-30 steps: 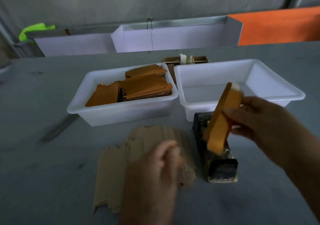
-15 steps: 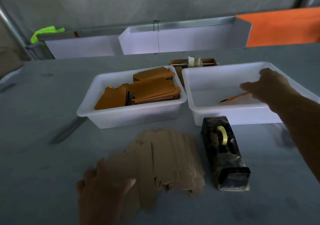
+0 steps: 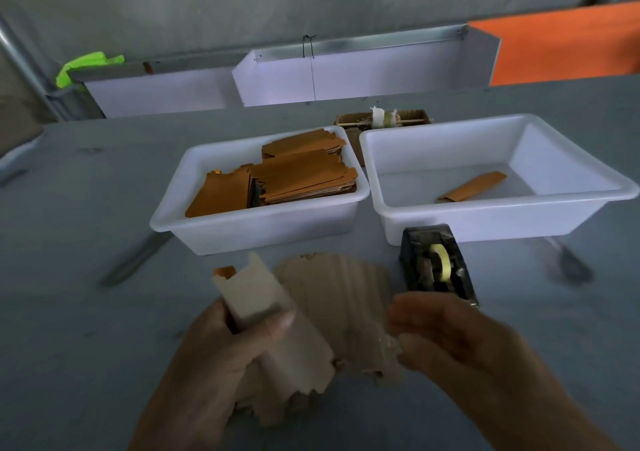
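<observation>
My left hand [image 3: 221, 357] grips one flat cardboard blank [image 3: 266, 315], pale side towards me, lifted off the fanned pile of blanks [image 3: 346, 298] on the grey table. My right hand [image 3: 457, 339] hovers over the pile's right edge with loosely curled fingers, blurred, holding nothing. A folded orange piece [image 3: 472, 187] lies alone in the right white tub [image 3: 554, 222]. The left white tub [image 3: 270, 232] holds stacks of orange flat blanks [image 3: 298, 180]. A black tape dispenser [image 3: 436, 267] with a yellowish roll stands right of the pile.
Behind the tubs sits a small cardboard box [image 3: 384, 121] with a stick and white wrap across it. White trays [image 3: 346, 72] line the table's far edge, with a green rag [image 3: 86, 66] at left and an orange panel [image 3: 568, 45] at right.
My right hand dropped the folded orange piece into the right tub and came back to the pile. My left hand picked one blank off the pile and raised it.
</observation>
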### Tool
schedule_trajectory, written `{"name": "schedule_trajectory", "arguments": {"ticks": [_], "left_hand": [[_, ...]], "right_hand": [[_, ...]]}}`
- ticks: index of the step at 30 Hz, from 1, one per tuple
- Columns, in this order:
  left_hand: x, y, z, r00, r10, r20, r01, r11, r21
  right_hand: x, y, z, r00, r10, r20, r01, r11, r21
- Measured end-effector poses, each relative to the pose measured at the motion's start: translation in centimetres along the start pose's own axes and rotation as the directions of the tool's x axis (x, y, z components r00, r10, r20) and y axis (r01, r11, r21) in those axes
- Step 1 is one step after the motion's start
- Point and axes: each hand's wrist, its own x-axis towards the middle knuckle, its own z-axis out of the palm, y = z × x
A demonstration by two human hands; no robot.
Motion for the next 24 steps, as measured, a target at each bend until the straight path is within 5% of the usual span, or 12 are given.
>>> {"name": "schedule_trajectory", "arguments": {"ticks": [4,6,15,24], "left_hand": [[-0.8,1.6,2.4,0.971,0.001,0.238,0.048,0.979,-0.200],[-0.8,1.4,3.6,0.958,0.004,0.287,0.046,0.985,-0.165],[-0.8,-0.3,4.4,0.959,-0.018,0.283,0.093,0.962,-0.255],[-0.8,-0.8,4.5,0.973,0.163,0.163,-0.147,0.983,-0.108]], "right_hand": [[-0.2,0.0,0.9,0.952,0.152,0.265,-0.237,0.914,0.329],[0.0,-0.2,1.4,0.906,0.199,0.374,-0.348,0.853,0.389],[0.5,0.8,1.7,0.947,0.258,0.193,-0.322,0.733,0.599],[0.4,1.2,1.6,0.976,0.207,0.062,-0.214,0.881,0.423]]}}
